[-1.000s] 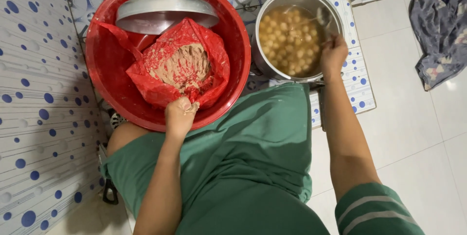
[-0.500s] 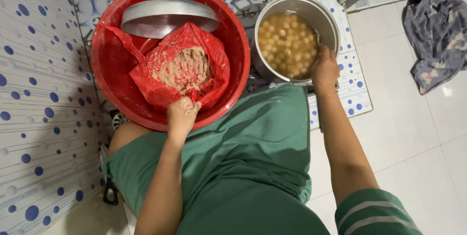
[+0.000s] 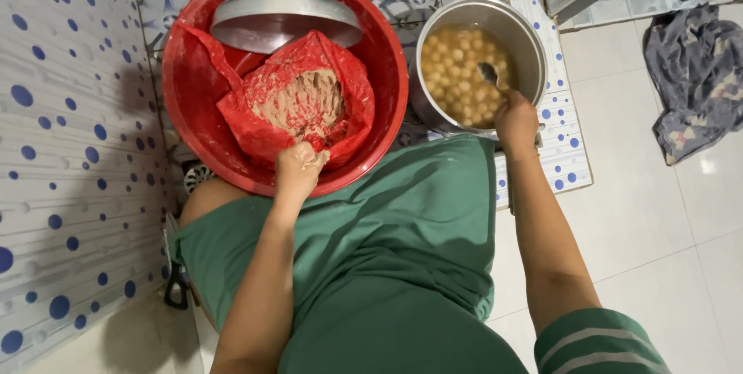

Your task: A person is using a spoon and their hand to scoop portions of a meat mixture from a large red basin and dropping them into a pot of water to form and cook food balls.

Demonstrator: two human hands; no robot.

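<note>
The left hand point(image 3: 300, 166) rests at the near edge of the red bag point(image 3: 298, 103), fingers curled and pinching a small lump of the brown paste point(image 3: 303, 101) that fills the bag. It sat in this same spot a second ago, and the grip looks unchanged. The bag lies open inside the red basin point(image 3: 193, 95), with a metal lid point(image 3: 282, 22) leaning at the basin's far side.

What has changed is on the right. The right hand point(image 3: 516, 120), which a second ago hung over the near rim of the steel pot point(image 3: 526, 41), now grips the handle of a spoon point(image 3: 489, 73), fingers pressed closed around it. The spoon's bowl dips among the pale round balls point(image 3: 457, 72) floating in liquid in the pot. So the pot's contents are now being worked with the spoon, while the paste stays in the bag to the left.

The pot stands just right of the basin, touching or nearly so; I cannot tell which. Both sit on a patterned tile floor point(image 3: 573, 149). A blue-dotted tiled wall point(image 3: 70, 149) runs along the left, and a crumpled grey cloth point(image 3: 696, 72) lies well apart at the far right. The person's green garment point(image 3: 387, 265) fills the near middle.
</note>
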